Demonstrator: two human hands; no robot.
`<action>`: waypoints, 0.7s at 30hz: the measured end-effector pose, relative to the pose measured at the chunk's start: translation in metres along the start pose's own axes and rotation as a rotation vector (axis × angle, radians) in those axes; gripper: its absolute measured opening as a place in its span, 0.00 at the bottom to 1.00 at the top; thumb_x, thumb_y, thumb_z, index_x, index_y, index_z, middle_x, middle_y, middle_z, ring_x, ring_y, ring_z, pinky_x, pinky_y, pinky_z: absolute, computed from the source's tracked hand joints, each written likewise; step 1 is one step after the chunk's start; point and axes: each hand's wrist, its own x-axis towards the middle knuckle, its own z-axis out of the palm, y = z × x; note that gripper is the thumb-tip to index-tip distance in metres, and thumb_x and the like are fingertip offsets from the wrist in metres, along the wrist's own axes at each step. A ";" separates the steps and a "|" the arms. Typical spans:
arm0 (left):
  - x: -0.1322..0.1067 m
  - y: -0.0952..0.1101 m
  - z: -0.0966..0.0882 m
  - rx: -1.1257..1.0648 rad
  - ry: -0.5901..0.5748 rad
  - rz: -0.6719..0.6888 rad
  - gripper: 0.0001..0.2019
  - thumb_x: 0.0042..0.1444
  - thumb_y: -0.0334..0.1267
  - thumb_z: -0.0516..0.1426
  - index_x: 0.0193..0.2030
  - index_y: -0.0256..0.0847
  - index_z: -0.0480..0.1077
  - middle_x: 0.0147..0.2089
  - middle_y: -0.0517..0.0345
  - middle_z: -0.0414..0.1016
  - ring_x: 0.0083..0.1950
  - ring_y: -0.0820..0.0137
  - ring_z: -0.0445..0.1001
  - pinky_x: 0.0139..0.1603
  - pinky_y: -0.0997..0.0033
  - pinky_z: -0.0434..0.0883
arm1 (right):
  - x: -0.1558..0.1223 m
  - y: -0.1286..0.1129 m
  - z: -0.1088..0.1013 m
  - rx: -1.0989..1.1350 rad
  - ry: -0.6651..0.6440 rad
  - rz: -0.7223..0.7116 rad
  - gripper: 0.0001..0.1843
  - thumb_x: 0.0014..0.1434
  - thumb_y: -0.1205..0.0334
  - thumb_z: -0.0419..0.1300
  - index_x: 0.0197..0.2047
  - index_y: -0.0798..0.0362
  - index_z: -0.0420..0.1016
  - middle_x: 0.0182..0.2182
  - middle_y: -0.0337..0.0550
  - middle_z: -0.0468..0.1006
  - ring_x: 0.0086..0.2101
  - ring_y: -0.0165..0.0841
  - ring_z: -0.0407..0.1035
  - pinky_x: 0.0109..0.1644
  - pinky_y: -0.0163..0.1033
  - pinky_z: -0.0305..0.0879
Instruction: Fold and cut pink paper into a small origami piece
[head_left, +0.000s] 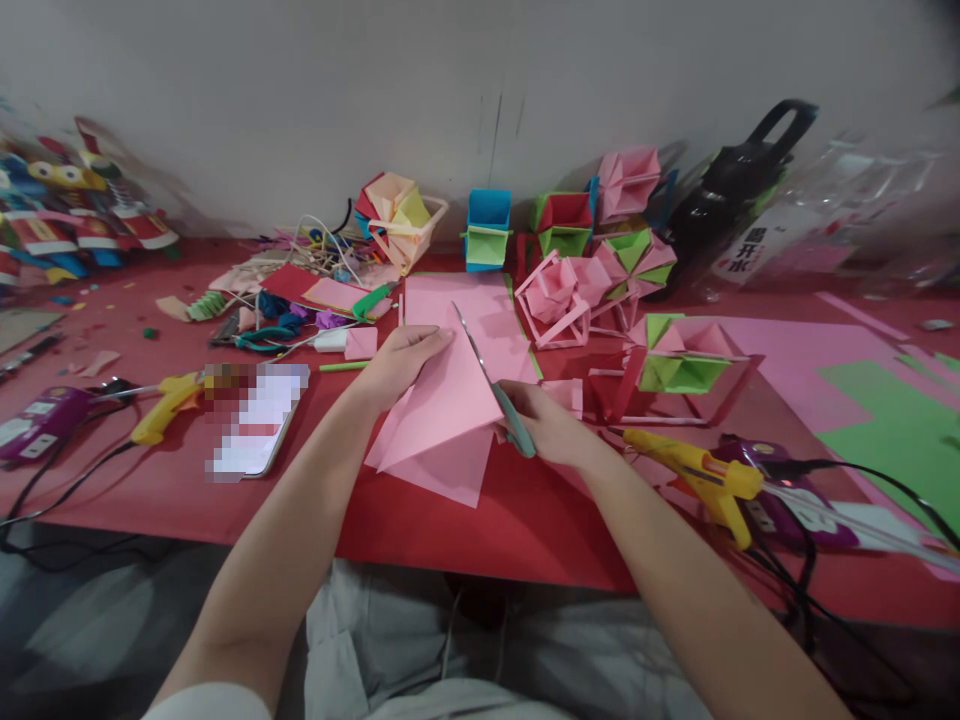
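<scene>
At the centre of the frame, above the red tabletop (570, 550), is the pink sheet (450, 405), between my left hand (405, 357) and my right hand (553, 428). My left fingers seem to pinch it, with the thumb lying on top; some of them are hidden. My right fingers are curled around the handles of the scissors (517, 425). I judge the cutting to be unfinished: the scissors lie along the sheet's right side, but how deep the cut goes I cannot tell. Several folded models, such as the blue and green one (487, 225) at upper centre and the green and pink one (679, 365) right of centre, look already made. The scissors point to the upper left, their long axis slanting up from the handles. The sheet has one corner toward the lower left; its long axis is unclear, because other pink paper (461, 488) lies beneath.
</scene>
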 end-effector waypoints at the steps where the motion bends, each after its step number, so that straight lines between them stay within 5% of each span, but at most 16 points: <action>1: 0.000 0.000 0.000 0.003 -0.002 -0.004 0.20 0.50 0.54 0.67 0.30 0.38 0.71 0.25 0.59 0.73 0.25 0.72 0.72 0.25 0.74 0.67 | 0.000 -0.001 0.001 -0.003 -0.004 -0.003 0.17 0.53 0.50 0.66 0.30 0.50 0.63 0.22 0.33 0.67 0.24 0.28 0.62 0.31 0.36 0.62; 7: -0.003 0.001 -0.001 0.017 0.008 -0.012 0.19 0.50 0.53 0.67 0.30 0.38 0.71 0.26 0.61 0.73 0.24 0.74 0.70 0.22 0.76 0.64 | -0.002 -0.007 0.003 -0.038 0.019 0.021 0.19 0.55 0.45 0.64 0.30 0.50 0.62 0.22 0.34 0.68 0.24 0.28 0.62 0.28 0.35 0.58; 21: 0.000 -0.001 -0.002 0.029 -0.013 -0.022 0.19 0.51 0.53 0.66 0.27 0.39 0.68 0.21 0.63 0.66 0.20 0.76 0.64 0.19 0.76 0.56 | 0.002 0.009 0.001 0.003 0.008 -0.024 0.13 0.56 0.54 0.62 0.30 0.51 0.63 0.21 0.33 0.68 0.23 0.27 0.62 0.27 0.34 0.57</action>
